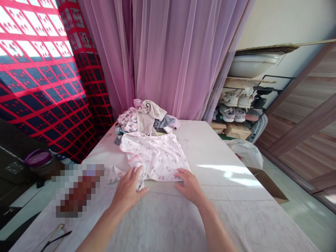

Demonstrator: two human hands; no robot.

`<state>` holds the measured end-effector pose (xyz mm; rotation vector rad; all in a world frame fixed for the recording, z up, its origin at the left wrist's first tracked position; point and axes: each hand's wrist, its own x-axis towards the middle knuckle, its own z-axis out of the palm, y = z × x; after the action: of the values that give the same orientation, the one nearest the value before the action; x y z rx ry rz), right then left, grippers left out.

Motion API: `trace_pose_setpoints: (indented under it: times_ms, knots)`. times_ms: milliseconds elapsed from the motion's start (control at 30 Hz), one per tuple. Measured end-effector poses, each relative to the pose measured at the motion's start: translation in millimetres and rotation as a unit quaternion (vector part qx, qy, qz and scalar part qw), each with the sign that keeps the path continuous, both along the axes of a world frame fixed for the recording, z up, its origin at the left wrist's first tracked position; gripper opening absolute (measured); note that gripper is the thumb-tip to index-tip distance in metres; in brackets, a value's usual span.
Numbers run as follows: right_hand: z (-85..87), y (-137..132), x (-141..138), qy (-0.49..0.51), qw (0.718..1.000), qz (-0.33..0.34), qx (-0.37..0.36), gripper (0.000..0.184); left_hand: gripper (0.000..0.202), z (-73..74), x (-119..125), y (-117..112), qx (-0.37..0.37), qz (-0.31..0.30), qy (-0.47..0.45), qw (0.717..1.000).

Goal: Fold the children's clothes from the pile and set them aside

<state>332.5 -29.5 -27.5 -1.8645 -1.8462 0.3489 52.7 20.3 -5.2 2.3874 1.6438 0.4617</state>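
A small pink-and-white printed garment lies spread flat on the white table. My left hand rests on its near left corner, fingers stretched out flat. My right hand lies flat on its near right hem, fingers apart. Behind the garment sits a pile of clothes in beige, grey and pink prints.
Eyeglasses lie at the table's near left edge beside a blurred-out object. A purple-lidded jar stands left of the table. A shoe rack and cardboard boxes stand at right; pink curtains hang behind.
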Motion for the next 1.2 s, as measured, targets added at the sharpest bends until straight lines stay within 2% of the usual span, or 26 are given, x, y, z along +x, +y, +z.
trace_pose_setpoints:
  times_ms: [100, 267, 400, 500, 633, 733, 833, 933, 967, 1067, 1200]
  knots:
    - [0.2, -2, -1, -0.033, 0.999, -0.004, 0.003, 0.022, 0.042, 0.0, -3, -6, 0.009, 0.019, 0.002, 1.000]
    - [24.2, 0, -21, -0.108, 0.993, -0.026, -0.025, 0.024, 0.029, 12.1, -20, -7, 0.014, 0.061, 0.022, 0.998]
    - [42.0, -20, -37, -0.146, 0.987, 0.001, -0.074, 0.026, 0.030, 20.4, -34, -21, -0.012, 0.064, 0.062, 0.996]
    - [46.9, -41, -37, -0.161, 0.979, 0.010, -0.121, 0.026, 0.033, 22.2, -39, -29, -0.056, 0.059, 0.072, 0.994]
    - [49.4, -58, -31, -0.116, 0.979, 0.023, -0.167, 0.024, 0.037, 27.6, -37, -29, -0.118, 0.047, 0.086, 0.988]
    - [53.4, -56, -25, -0.081, 0.982, 0.031, -0.166, 0.024, 0.032, 36.8, -36, -23, -0.137, 0.053, 0.079, 0.986]
    - [55.7, -37, -12, -0.068, 0.988, 0.010, -0.138, 0.032, 0.029, 46.6, -39, -7, -0.119, 0.053, 0.026, 0.991]
    - [52.1, -4, 8, -0.053, 0.992, -0.071, -0.092, 0.030, 0.030, 56.5, -39, 21, -0.075, 0.068, -0.003, 0.995]
    - [49.8, 10, 15, -0.037, 0.991, -0.108, -0.074, 0.028, 0.033, 60.2, -38, 33, -0.065, 0.080, -0.001, 0.995]
    - [41.9, 54, 32, 0.001, 0.982, -0.181, -0.058, 0.041, 0.047, 71.1, -27, 71, -0.043, 0.114, 0.030, 0.992]
    - [32.8, 106, 41, 0.012, 0.975, -0.213, -0.057, 0.045, 0.057, 75.1, -9, 123, -0.032, 0.134, 0.080, 0.987]
